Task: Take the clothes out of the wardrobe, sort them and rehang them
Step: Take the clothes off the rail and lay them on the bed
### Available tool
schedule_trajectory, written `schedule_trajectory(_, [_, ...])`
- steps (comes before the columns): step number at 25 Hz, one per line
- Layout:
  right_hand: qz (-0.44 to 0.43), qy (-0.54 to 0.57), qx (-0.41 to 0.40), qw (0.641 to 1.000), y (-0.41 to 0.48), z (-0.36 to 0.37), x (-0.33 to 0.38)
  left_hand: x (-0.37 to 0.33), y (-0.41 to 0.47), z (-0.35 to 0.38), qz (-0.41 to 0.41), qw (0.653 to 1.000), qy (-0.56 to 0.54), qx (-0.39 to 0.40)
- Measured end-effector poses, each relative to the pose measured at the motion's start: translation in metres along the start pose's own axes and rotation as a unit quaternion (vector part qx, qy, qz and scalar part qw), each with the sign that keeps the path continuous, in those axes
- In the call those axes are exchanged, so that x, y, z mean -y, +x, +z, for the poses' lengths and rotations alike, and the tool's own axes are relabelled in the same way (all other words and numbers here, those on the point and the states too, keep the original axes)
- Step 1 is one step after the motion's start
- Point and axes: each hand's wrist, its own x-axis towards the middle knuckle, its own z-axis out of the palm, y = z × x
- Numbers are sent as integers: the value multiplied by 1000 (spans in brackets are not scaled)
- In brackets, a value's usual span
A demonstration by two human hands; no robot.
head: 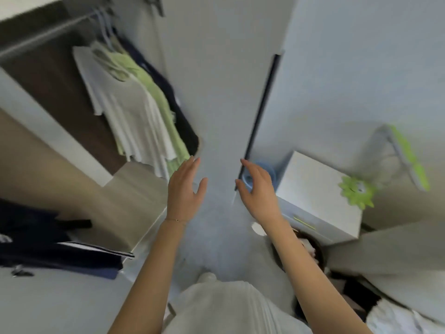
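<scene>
Clothes: white, pale-green and dark garments point(134, 107) hang bunched at the right end of the rail point(48, 32) inside the open wardrobe, hems hanging low.
Left hand point(185, 189): empty, fingers straight and slightly spread, raised at the left edge of the wardrobe door point(224, 92), just beside the lowest hems.
Right hand point(257, 191): empty, fingers loosely curved, by the dark handle strip point(262, 104); contact cannot be told.
Key relation: garments lie up and left of both hands; the left hand is nearer, while the door panel stands between them and the right.
Lower left: dark folded garments point(60, 256) lie apart on a pale surface.
</scene>
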Motion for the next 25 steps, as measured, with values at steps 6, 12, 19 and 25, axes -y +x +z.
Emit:
schedule_trajectory(6, [-71, 17, 85, 994, 67, 81, 66, 73, 16, -76, -73, 993, 35, -87])
schedule_trajectory(12, [-127, 30, 130, 983, 137, 131, 99, 117, 37, -111, -130, 978, 64, -149])
schedule_trajectory(19, [-150, 46, 187, 970, 236, 168, 122, 156, 88, -124, -215, 955, 63, -194])
schedule_trajectory(25, [-180, 29, 252, 950, 329, 209, 128, 172, 143, -121, -263, 935, 62, -228])
